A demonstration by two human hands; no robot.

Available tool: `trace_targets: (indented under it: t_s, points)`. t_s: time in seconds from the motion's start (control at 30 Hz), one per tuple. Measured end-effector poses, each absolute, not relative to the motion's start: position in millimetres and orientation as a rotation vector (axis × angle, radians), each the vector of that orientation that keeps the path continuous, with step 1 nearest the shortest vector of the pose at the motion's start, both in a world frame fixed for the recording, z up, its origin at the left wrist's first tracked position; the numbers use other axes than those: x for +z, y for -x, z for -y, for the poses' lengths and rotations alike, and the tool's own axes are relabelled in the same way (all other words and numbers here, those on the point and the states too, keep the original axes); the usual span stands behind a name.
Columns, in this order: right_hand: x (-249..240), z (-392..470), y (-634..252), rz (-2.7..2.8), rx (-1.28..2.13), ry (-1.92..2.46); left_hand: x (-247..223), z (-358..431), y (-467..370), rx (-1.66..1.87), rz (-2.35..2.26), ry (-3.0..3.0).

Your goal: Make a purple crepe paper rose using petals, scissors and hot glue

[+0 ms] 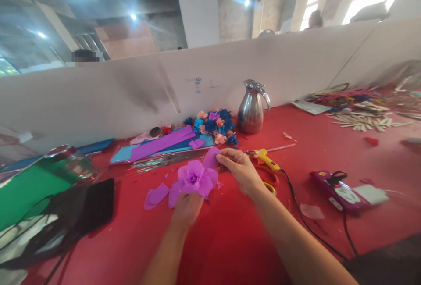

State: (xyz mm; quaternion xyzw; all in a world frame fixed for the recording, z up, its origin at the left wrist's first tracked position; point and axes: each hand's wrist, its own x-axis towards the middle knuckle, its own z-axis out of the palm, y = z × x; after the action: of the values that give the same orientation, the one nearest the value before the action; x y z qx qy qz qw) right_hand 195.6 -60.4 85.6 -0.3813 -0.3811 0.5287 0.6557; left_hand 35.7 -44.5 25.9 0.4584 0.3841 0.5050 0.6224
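Observation:
My left hand [188, 209] is closed under a purple paper flower [194, 177], whose layered petals face up and hide most of my fingers. Between the thumb and fingers of my right hand [237, 166] is a loose purple paper petal [211, 158], just right of and above the flower; whether it touches the bloom I cannot tell. More cut petals [157, 196] lie on the red table to the left of my left hand. Beside my right hand rests a yellow hot glue gun [267, 158], with red-handled scissors [267, 173] near it.
Behind the flower are purple paper strips [162, 143] and a heap of small paper flowers [215, 125]. A steel jug [251, 107] stands by the white partition [131, 87]. At right lie a power strip [340, 192] and wooden sticks [365, 121]; a black phone-like slab [98, 204] is left.

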Motion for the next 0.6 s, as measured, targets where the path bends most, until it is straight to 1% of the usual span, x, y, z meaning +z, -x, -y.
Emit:
trace_targets:
  t_s: [0.17,0.3,0.6]
  points:
    - [86.0,63.6,-187.9,0.797,1.230,0.837,43.9,47.0,-44.1,1.170,-0.672,-0.917]
    - [83.5,63.5,-181.9,0.749,1.248,0.810,47.6,49.4,-52.2,1.126,-0.425,-0.693]
    - [79.0,62.7,-170.0,0.693,1.183,0.880,43.3,50.0,-55.1,1.097,-0.481,-0.573]
